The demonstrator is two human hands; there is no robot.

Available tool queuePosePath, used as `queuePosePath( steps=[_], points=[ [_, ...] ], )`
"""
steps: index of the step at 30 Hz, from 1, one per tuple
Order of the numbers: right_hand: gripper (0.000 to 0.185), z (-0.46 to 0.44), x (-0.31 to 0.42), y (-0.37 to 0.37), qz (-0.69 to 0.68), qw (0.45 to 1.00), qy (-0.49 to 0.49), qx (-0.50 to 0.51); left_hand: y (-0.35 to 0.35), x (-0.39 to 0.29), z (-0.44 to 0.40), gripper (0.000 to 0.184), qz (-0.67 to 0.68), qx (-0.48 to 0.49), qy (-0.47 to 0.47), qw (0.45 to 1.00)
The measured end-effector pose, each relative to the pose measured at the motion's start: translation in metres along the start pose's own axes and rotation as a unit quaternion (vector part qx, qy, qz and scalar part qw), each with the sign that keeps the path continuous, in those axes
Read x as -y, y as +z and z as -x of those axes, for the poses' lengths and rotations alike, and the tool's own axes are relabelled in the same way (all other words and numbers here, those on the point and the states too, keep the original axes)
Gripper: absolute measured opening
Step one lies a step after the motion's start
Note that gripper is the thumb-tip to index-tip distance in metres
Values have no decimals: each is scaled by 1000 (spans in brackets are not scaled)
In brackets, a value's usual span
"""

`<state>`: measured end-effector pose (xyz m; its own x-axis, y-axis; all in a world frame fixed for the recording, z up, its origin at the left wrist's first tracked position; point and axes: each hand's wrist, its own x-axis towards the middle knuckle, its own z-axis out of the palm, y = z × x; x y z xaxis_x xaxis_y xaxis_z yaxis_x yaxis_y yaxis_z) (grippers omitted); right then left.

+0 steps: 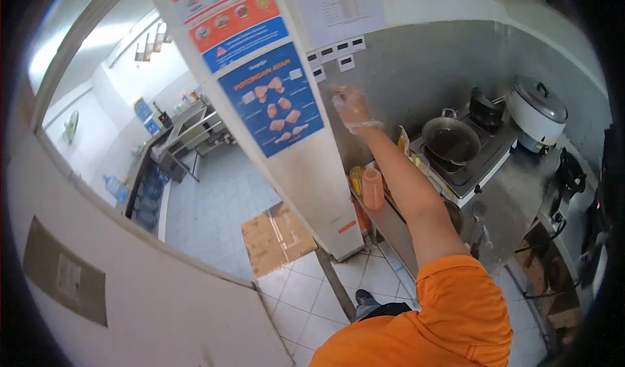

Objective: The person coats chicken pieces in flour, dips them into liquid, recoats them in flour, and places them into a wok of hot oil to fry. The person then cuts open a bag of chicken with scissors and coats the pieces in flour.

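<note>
My right hand [353, 108], in a thin clear plastic glove, is raised at the end of my outstretched arm, near the metal-clad wall. Its fingers reach toward the left and look partly bent, with no object visible in them. Just above the hand, several small digital timers [345, 63] are fixed to the wall. I cannot tell whether a fingertip touches anything. Below the forearm stand an orange squeeze bottle [373, 189] and a yellowish container [356, 179]. My left hand is out of view.
To the right, a dark wok [450, 141] sits on a gas stove [478, 168], beside a large rice cooker [539, 110]. A pillar with a blue poster [272, 100] stands at the left of my arm. Flattened cardboard [277, 239] lies on the floor by the doorway.
</note>
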<state>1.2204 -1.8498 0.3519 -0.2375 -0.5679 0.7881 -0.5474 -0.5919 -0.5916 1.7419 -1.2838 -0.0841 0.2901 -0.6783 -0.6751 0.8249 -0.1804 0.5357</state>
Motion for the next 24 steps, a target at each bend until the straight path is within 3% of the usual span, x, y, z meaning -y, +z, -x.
queuePosePath(
  steps=[2, 5, 8, 17, 20, 24],
  points=[
    [36, -14, -36, 22, 119, 982, -141, 35, 11, -13, -14, 24, -16, 0, -17, 1000],
    [36, -27, -34, 22, 47, 976, -203, 61, 17, -40, -21, 25, -37, -14, -37, 999],
    [32, -36, -51, 28, 175, 932, -319, 12, 19, -66, -27, 25, -55, -29, -50, 997],
    [28, -45, -44, 38, 209, 930, -302, -3, 20, -130, -33, 26, -89, -26, -57, 994],
    [32, -49, -35, 35, 223, 938, -259, 57, 26, -124, -49, 33, -56, 10, -1, 998],
    [32, -50, -34, 25, 230, 937, -260, 41, 46, -131, -61, 33, -41, 47, -66, 996]
  ],
)
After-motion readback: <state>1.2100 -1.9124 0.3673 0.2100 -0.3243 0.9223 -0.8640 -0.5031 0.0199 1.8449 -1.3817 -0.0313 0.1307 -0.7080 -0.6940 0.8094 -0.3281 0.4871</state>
